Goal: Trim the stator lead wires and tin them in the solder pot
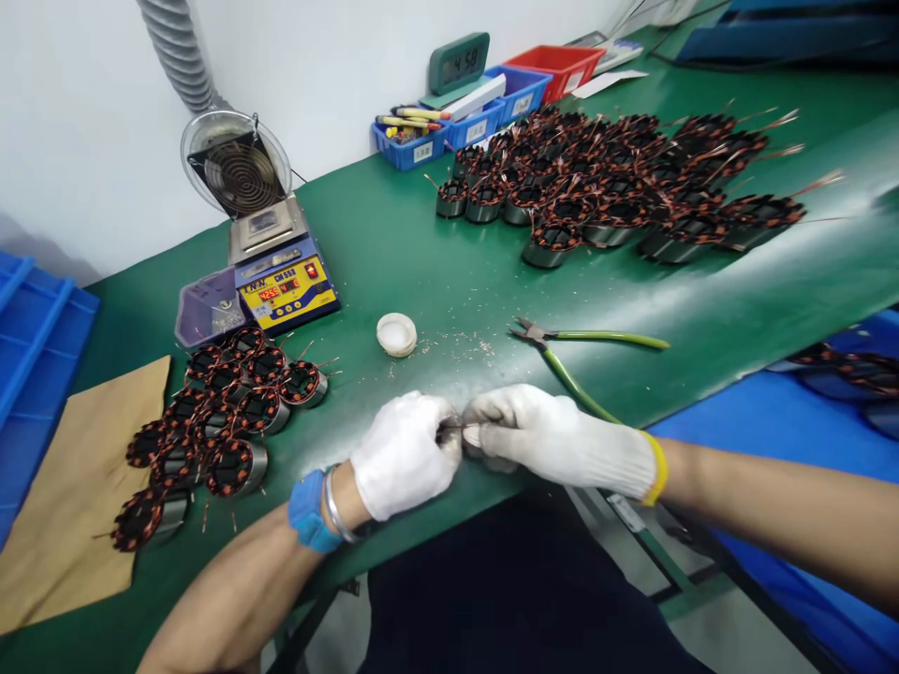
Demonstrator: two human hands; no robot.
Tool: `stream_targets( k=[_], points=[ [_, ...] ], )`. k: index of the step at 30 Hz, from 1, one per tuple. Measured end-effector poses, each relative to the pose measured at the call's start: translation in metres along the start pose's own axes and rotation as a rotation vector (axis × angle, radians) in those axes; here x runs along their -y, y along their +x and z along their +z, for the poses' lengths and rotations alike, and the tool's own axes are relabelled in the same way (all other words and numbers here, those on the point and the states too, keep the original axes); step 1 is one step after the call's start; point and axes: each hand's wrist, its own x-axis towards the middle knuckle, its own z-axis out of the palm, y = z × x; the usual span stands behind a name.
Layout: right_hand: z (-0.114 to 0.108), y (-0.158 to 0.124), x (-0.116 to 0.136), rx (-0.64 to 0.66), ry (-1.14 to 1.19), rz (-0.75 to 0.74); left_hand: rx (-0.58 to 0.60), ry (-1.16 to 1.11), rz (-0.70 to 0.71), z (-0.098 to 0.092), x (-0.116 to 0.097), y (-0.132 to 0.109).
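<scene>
My left hand (411, 454), in a white glove, is closed at the table's front edge. A dark bit shows at its fingertips, but the fingers hide what it grips. My right hand (544, 435), gloved with a yellow cuff, meets it there, thumb and fingers pinched. Between them shows a short stretch of thin reddish wire (462, 427); whatever it belongs to is hidden. Just beyond the right hand lie green-handled cutting pliers (537, 334), jaws apart. A small round white dish (397, 335) sits ahead of the left hand, with tiny copper clippings (474, 346) scattered beside it.
Copper-wound motor stators (235, 465) are grouped at left, partly on brown cardboard (84, 505). A larger batch of stators (552, 245) stands at back right. A solder pot (285, 290) with digital display sits under an extraction hose (175, 51). Blue bins (411, 150) line the back.
</scene>
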Motion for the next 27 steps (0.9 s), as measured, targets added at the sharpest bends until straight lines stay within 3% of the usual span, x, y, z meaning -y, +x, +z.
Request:
stream_targets(
  k=[3,5,6,8,11,13,15,18,23,25,27],
  points=[
    [-0.023,-0.006,-0.011,-0.135,-0.588,-0.391,0.002,-0.068,0.026,0.000,0.004,0.002],
    [-0.040,-0.012,-0.016,-0.205,-0.744,-0.470,-0.002,-0.084,0.027,0.000,0.006,0.004],
    [-0.046,-0.014,-0.017,-0.229,-0.694,-0.405,-0.006,-0.090,0.029,0.001,0.006,0.004],
    [-0.047,-0.016,-0.015,-0.170,-0.362,-0.151,-0.010,-0.097,0.045,0.002,0.006,0.005],
    [-0.026,-0.010,-0.004,0.125,0.273,0.169,-0.014,-0.075,0.050,0.003,0.005,0.006],
    [-0.007,-0.002,0.003,0.197,0.461,0.225,-0.020,-0.063,0.020,0.003,0.004,0.006],
    [0.007,0.003,0.007,0.129,0.461,0.244,-0.026,-0.077,-0.016,0.001,0.003,0.005],
    [0.011,0.003,0.001,0.033,0.212,0.178,0.000,-0.093,-0.032,-0.002,0.001,0.004],
    [-0.011,-0.003,-0.017,-0.147,-0.545,-0.273,0.069,0.138,0.025,-0.006,-0.013,0.004],
    [-0.018,-0.006,-0.015,-0.103,-0.688,-0.401,0.068,0.147,0.016,-0.011,-0.018,0.002],
    [-0.022,-0.012,-0.006,-0.011,-0.860,-0.563,0.166,0.006,-0.026,-0.018,-0.016,-0.002]
  ],
)
